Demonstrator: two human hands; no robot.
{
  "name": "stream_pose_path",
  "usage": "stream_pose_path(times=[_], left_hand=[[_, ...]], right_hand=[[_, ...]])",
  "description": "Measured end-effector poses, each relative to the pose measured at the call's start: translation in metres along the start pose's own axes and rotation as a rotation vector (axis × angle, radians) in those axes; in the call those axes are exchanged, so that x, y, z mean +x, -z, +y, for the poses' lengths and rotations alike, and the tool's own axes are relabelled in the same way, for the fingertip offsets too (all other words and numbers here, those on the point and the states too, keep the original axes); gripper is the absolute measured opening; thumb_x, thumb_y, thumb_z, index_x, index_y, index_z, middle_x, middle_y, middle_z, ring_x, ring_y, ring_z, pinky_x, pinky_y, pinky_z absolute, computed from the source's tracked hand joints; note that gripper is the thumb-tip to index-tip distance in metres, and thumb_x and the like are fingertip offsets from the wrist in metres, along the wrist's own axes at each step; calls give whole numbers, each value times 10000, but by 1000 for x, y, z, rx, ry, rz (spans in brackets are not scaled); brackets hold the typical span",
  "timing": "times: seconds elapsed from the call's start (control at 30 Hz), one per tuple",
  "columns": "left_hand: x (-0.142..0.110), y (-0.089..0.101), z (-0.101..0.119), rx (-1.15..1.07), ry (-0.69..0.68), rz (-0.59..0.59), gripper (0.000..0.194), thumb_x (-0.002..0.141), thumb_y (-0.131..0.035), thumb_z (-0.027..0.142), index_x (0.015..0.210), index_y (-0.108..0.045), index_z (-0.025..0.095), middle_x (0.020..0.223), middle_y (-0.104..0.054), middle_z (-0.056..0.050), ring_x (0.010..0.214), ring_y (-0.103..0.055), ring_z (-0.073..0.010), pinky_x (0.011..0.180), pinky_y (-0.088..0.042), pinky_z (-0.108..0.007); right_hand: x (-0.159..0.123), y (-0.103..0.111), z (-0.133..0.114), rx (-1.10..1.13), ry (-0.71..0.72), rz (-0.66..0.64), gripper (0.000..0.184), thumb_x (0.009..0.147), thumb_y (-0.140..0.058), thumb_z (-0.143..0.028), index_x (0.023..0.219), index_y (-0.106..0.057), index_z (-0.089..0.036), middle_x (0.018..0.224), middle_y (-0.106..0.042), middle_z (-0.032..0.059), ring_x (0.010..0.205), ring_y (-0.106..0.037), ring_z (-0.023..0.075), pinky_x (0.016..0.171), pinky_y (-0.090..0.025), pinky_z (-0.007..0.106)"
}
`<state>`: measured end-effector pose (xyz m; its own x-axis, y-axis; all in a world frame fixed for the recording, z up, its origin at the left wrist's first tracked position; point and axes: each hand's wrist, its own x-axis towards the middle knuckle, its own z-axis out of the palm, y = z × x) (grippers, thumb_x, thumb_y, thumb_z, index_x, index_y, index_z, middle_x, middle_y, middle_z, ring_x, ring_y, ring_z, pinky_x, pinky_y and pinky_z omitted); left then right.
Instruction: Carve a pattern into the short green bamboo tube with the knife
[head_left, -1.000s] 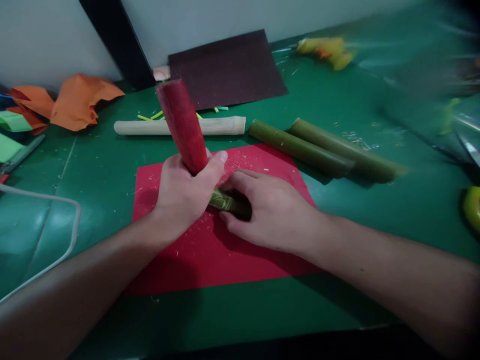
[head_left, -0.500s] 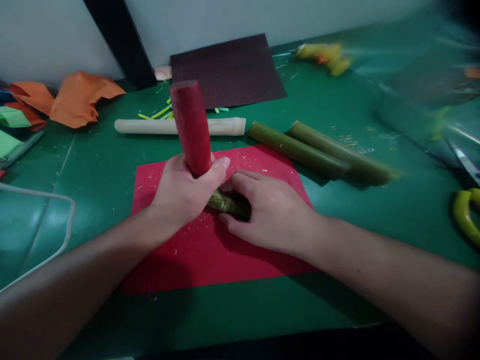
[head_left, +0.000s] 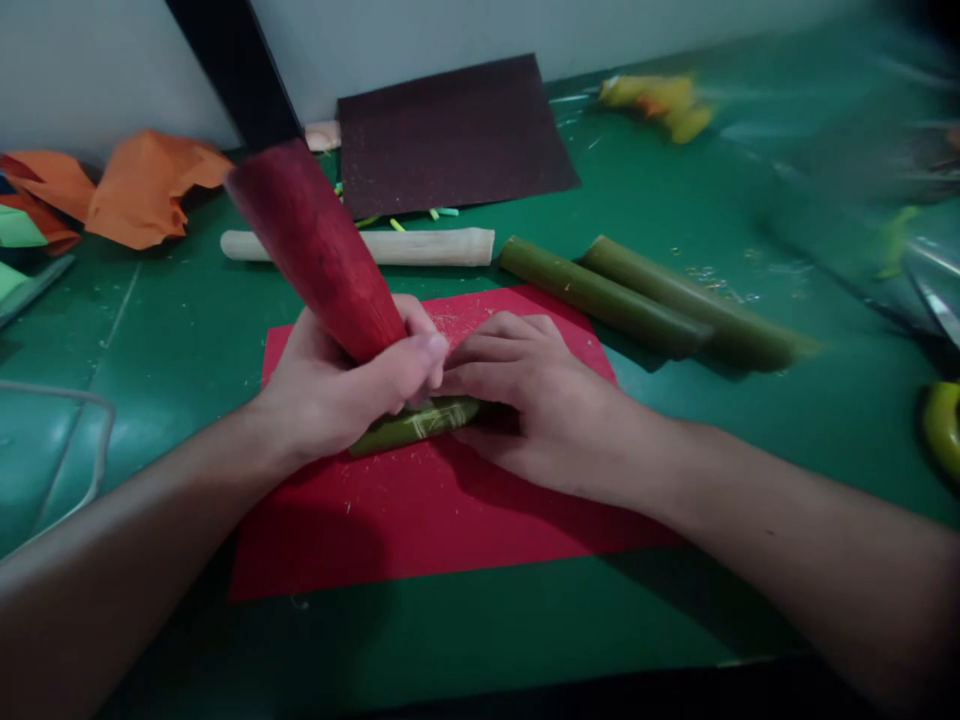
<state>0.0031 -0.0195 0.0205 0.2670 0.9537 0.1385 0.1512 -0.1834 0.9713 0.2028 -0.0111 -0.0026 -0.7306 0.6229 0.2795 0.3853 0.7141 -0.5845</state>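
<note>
The left hand [head_left: 334,395] clenches a red cylindrical wooden handle [head_left: 322,255]; the right hand [head_left: 551,400] grasps a green bamboo piece [head_left: 397,429], partly scored with pale lines [head_left: 440,419], its left end plain.

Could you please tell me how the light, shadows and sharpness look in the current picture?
Head view: dim light, a pale sheen on the green table at left, dark shadows on the red sheet; same view: the yellow object at upper right is smeared, while the red handle and pale marks on the held bamboo are clearer.
</note>
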Motion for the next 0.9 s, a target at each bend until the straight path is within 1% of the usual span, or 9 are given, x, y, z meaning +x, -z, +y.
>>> stream_pose_path(times=[0.13, 0.23, 0.33, 0.47, 0.57, 0.67, 0.73, 0.83, 0.9], left_hand=[[-3, 0, 3, 81, -7, -91, 142, 819, -652, 185, 680, -686, 192, 577, -607, 22, 461, -491, -65, 416, -330, -203], [-3, 2, 3, 126, -25, -159, 105, 816, -663, 193, 714, -685, 196, 622, -631, 19, 489, -520, -71, 438, -347, -199], [-4, 4, 4, 178, -23, -216, 110, 826, -667, 231, 720, -674, 204, 596, -622, 12, 488, -529, -91, 442, -351, -210], [-7, 3, 7, 247, 20, -232, 161, 843, -675, 323, 720, -670, 220, 579, -616, -10, 495, -540, -124, 469, -384, -240], [-8, 1, 10, 271, 46, -214, 200, 845, -676, 368, 705, -662, 226, 574, -618, -21, 487, -533, -133, 462, -383, -253], [-6, 0, 12, 259, -29, -234, 187, 848, -667, 322, 689, -652, 225, 576, -628, -8, 492, -538, -127, 466, -396, -249], [-4, -1, 14, 291, -83, -272, 178, 845, -669, 293, 680, -654, 226, 613, -659, -1, 533, -573, -128, 510, -437, -250], [-2, 0, 17, 358, -95, -309, 171, 836, -678, 296, 677, -659, 233, 661, -692, 4, 594, -613, -139, 581, -478, -259], [-1, 2, 18, 363, -93, -319, 158, 839, -676, 297, 694, -660, 236, 666, -693, 8, 604, -618, -142, 595, -480, -263]], right_hand=[[1, 4, 2, 26, 21, -49, 118, 837, -652, -117, 909, -724, -176, 938, -688, 52, 948, -550, 229, 879, -365, 412], [3, 5, 3, 62, 23, -84, 139, 822, -633, -99, 923, -702, -164, 944, -680, 59, 933, -540, 220, 887, -375, 403], [4, 5, 3, 55, 26, -103, 149, 785, -650, -113, 918, -689, -168, 953, -678, 60, 942, -539, 224, 891, -377, 401], [5, 5, 2, 51, 13, -110, 95, 806, -699, -210, 895, -681, -184, 904, -665, 44, 904, -541, 215, 873, -382, 392], [5, 4, 1, 54, 13, -104, 74, 822, -705, -229, 873, -669, -191, 879, -658, 33, 861, -540, 201, 862, -387, 383], [4, 3, 2, 73, 2, -95, 94, 845, -692, -232, 927, -693, -185, 920, -668, 50, 886, -555, 208, 847, -402, 372], [4, 3, 3, 98, 1, -98, 120, 864, -679, -242, 955, -712, -172, 933, -665, 64, 896, -563, 213, 819, -412, 361], [4, 2, 5, 113, 25, -91, 110, 868, -675, -250, 909, -717, -157, 903, -646, 61, 859, -560, 199, 769, -409, 339], [4, 2, 5, 105, 39, -69, 91, 855, -685, -250, 859, -706, -161, 875, -634, 50, 833, -550, 186, 749, -405, 326]])
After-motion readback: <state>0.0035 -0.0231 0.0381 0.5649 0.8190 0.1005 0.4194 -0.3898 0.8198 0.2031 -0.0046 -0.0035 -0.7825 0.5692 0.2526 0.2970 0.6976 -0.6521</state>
